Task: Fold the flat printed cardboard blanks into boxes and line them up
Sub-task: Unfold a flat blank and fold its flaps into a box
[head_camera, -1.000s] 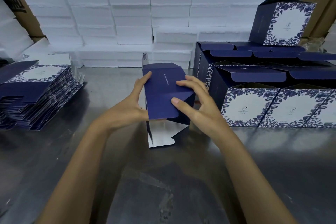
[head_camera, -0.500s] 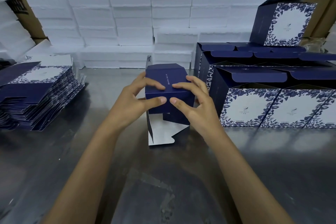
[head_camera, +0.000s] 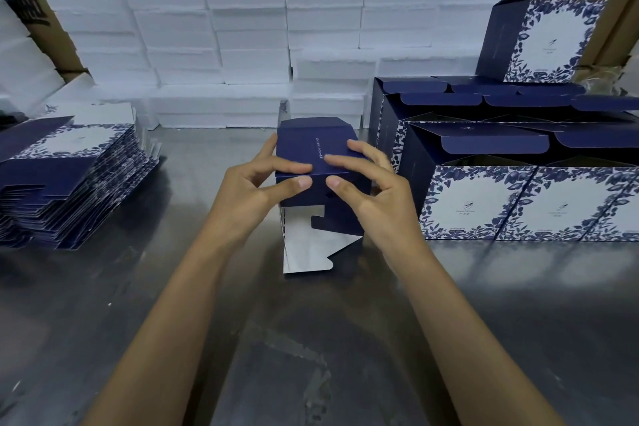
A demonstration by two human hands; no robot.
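A half-formed navy box (head_camera: 311,145) stands on the steel table (head_camera: 207,287) in the middle. My left hand (head_camera: 256,190) grips its left side, fingers on the top panel and thumb on the front flap. My right hand (head_camera: 366,190) holds the right side the same way. A white inner flap (head_camera: 307,252) sticks out below, lying on the table. A stack of flat printed blanks (head_camera: 65,180) lies at the left. Folded boxes (head_camera: 518,190) with blue leaf print stand in rows at the right, lids open.
One more folded box (head_camera: 543,38) sits on top of the rows at the back right. White foam blocks (head_camera: 242,34) are piled along the back, with brown cartons (head_camera: 38,10) behind them.
The navy top panel has been folded down over the box. Both hands shifted from holding the raised panel to pinching the box's front edge, thumbs now close together.
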